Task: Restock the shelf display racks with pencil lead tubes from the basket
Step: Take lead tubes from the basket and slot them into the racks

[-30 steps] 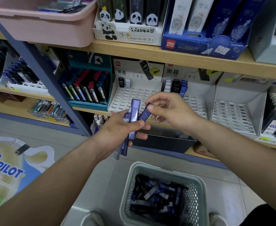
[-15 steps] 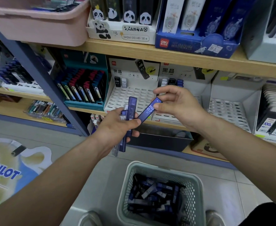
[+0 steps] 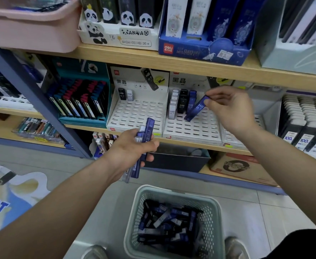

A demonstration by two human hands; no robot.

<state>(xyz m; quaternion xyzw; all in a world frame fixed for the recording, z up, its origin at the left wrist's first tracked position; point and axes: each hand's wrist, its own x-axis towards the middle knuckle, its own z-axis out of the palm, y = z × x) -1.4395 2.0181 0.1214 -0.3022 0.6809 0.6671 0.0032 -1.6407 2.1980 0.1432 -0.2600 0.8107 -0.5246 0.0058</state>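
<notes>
Swung away from the left hand (image 3: 132,148) gripping spare tubes (image 3: 148,130), the right hand (image 3: 231,111) pinches a dark-blue plastic lead tube (image 3: 195,110), angling it toward the white slotted rack (image 3: 190,128)'s rear row.

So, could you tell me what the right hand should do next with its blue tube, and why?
Probably tip the blue tube upright and press it into the empty slot in front of the blue row: the right hand pinches its top, and its lower end, tilted, meets the white rack there.
</notes>
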